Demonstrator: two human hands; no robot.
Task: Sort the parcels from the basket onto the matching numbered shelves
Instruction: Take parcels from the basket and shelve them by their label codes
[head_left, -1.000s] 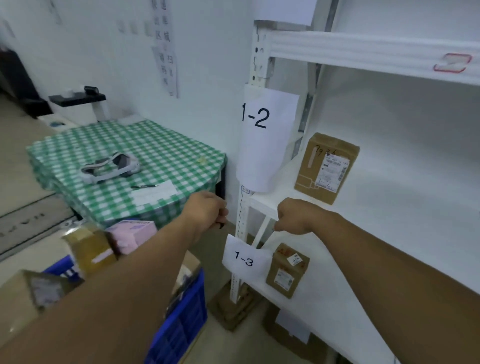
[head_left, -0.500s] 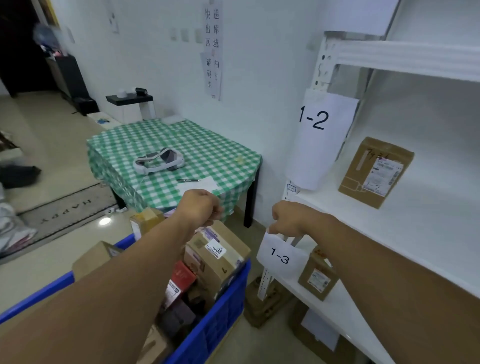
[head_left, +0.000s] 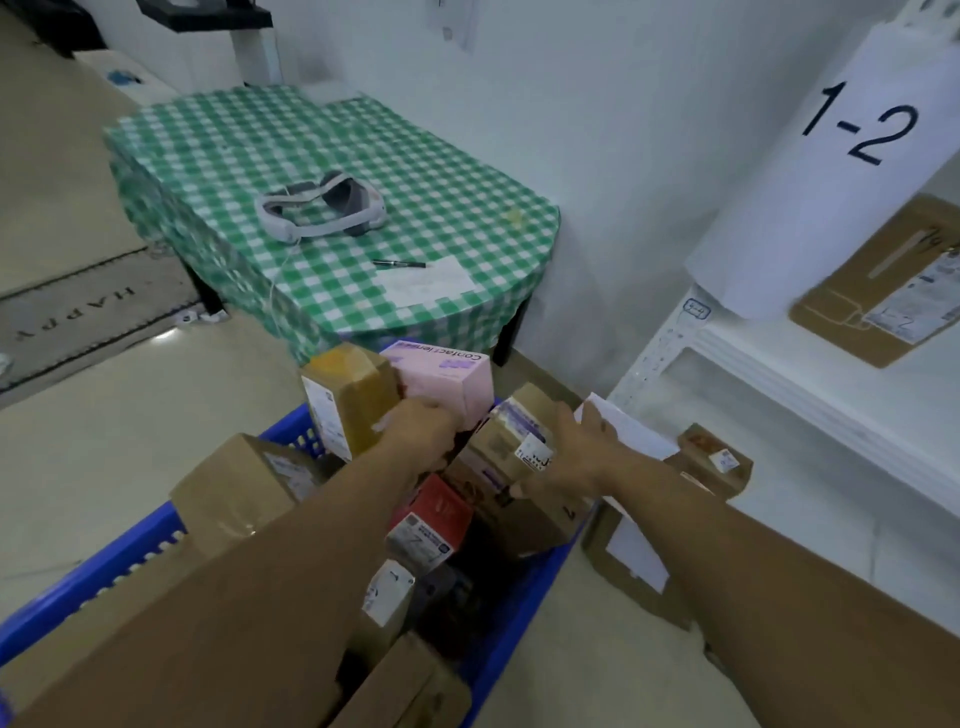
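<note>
One blue basket (head_left: 519, 603) holds at least eight parcels (head_left: 244, 483): six brown, one pink and one red. The arms may hide more. Two hands are in the basket, the left hand (head_left: 421, 431) and the right hand (head_left: 576, 452), which grips one brown labelled parcel (head_left: 511, 439). Right of the basket, three further parcels (head_left: 878, 291) show at the shelves (head_left: 779, 374), along with two paper signs (head_left: 841, 171). Beyond the basket stands one table (head_left: 208, 156), carrying one headset (head_left: 322, 208), one pen (head_left: 400, 264) and one sheet of paper (head_left: 423, 280). One doormat (head_left: 78, 322) lies to the basket's far left.
</note>
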